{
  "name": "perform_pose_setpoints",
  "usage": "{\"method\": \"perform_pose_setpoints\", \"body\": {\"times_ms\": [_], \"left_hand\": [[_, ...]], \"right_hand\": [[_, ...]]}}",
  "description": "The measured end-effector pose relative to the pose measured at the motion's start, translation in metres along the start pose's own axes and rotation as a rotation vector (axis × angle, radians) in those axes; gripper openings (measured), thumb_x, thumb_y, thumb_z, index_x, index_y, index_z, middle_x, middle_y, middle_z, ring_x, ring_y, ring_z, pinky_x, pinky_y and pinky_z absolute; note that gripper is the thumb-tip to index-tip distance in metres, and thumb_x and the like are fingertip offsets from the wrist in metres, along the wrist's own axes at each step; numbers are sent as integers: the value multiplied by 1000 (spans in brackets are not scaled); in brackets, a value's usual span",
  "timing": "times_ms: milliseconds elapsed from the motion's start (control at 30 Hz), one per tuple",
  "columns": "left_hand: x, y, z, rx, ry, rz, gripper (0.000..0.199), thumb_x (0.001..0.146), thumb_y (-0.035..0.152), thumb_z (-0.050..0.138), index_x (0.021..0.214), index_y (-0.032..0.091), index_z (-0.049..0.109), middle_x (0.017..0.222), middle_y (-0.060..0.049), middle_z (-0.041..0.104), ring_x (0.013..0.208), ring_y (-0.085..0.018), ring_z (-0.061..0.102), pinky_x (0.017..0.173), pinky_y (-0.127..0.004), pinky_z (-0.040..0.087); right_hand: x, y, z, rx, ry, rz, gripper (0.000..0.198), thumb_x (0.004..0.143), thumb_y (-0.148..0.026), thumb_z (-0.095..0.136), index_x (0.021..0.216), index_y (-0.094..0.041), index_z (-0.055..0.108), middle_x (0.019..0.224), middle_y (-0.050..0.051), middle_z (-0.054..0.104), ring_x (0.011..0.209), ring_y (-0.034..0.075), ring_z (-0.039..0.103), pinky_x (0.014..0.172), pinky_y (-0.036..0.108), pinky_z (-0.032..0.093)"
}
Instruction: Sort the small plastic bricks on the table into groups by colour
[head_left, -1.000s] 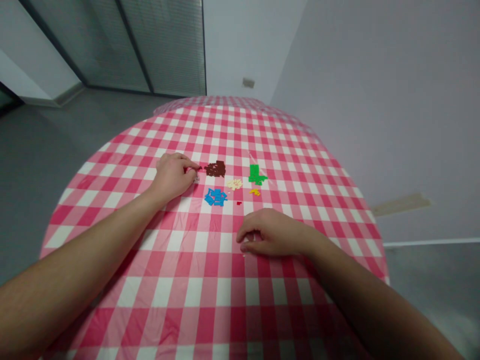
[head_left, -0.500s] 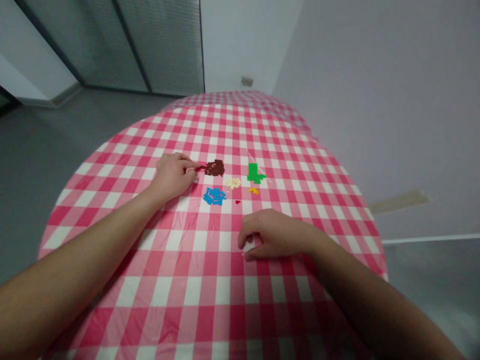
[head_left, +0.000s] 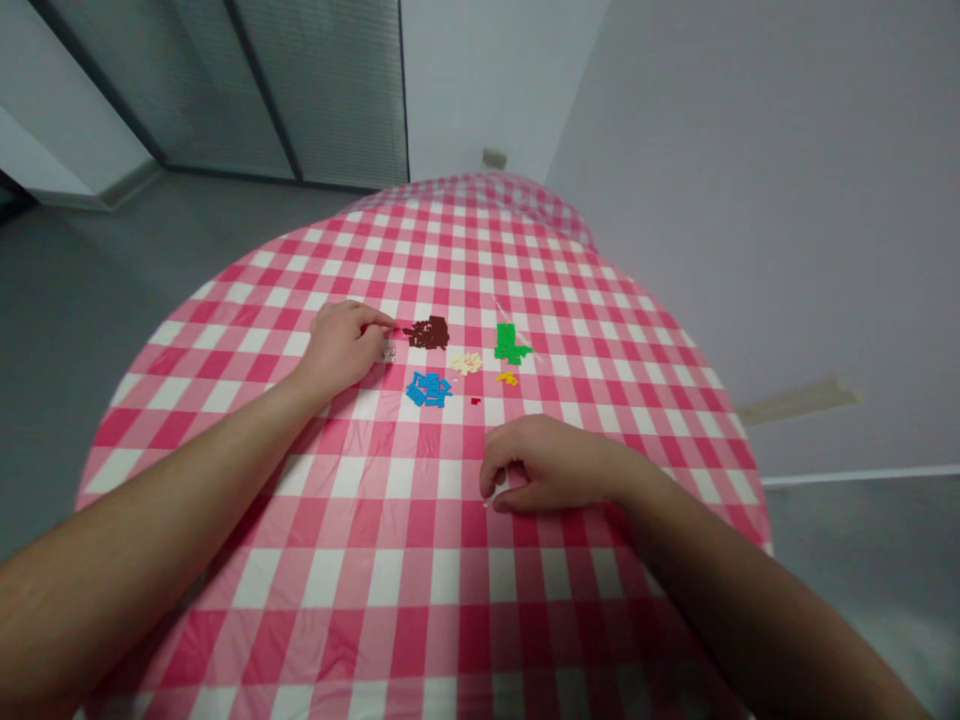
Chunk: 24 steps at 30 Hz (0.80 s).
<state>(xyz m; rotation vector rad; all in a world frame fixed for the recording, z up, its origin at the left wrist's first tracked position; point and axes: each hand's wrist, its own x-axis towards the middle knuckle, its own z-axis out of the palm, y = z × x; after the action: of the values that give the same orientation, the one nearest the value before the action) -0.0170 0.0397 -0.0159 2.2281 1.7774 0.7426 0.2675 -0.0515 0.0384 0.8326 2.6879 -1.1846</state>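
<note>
My left hand (head_left: 343, 342) rests at the left of the small pieces, index finger stretched out, with nothing visible held. Its fingertip is just left of a pile of dark brown pieces (head_left: 429, 333). Beside the thumb lies a small heap of clear or greyish pieces (head_left: 388, 351), partly hidden by the hand. My right hand (head_left: 544, 464) lies nearer to me, fingers curled, with a small gap between thumb and index. A tiny whitish piece (head_left: 485, 504) is by its thumb tip, seemingly on the cloth. Blue pieces (head_left: 429, 390) lie between the hands.
Cream pieces (head_left: 466, 363), green pieces (head_left: 510, 344), yellow pieces (head_left: 508, 379) and a red piece (head_left: 475, 401) lie mid-table. A red and white checked tablecloth (head_left: 337, 590) covers the rounded table. A wall (head_left: 750, 200) stands on the right, glass panels (head_left: 330, 90) behind.
My left index fingertip has drawn back slightly to the left from the brown pieces, and more of the clear heap shows. My right hand has shifted slightly right.
</note>
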Motion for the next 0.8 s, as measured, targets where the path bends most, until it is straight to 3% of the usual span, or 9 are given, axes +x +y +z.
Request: {"method": "perform_pose_setpoints", "body": {"times_ms": [167,367,467,600,800], "left_hand": [[0,2,0,-52,34,-19,38,83,24,42,93,20,79,102,-9,77,100,-29,67,94,-47,47],[-1,3,0,-68,49,-25,37,82,26,42,89,21,78,98,-8,77,97,-28,68,92,-46,48],[-1,3,0,-59,46,-18,37,82,26,42,87,21,78,96,-8,77,97,-28,68,92,-46,48],[-1,2,0,-58,47,-12,37,82,26,41,86,21,78,96,-7,77,96,-28,68,91,-45,48],[0,0,1,-61,38,-8,36,82,26,42,85,22,78,96,-7,77,95,-28,68,90,-45,48]], "right_hand": [[2,-2,3,-49,8,-21,5,80,-16,76,83,-19,78,80,0,71,74,12,62,66,23,43],[4,-5,6,-51,42,-39,11,82,-9,69,83,-17,76,79,0,70,69,11,59,63,23,41],[6,1,5,-76,199,14,10,83,-11,66,83,-17,74,81,2,72,71,13,61,65,24,42],[8,18,1,-226,542,240,15,91,-19,60,86,-18,74,89,6,74,81,19,65,72,30,45],[9,35,-2,-246,513,262,21,90,-17,55,85,-20,75,92,6,76,86,20,66,75,30,46]]}}
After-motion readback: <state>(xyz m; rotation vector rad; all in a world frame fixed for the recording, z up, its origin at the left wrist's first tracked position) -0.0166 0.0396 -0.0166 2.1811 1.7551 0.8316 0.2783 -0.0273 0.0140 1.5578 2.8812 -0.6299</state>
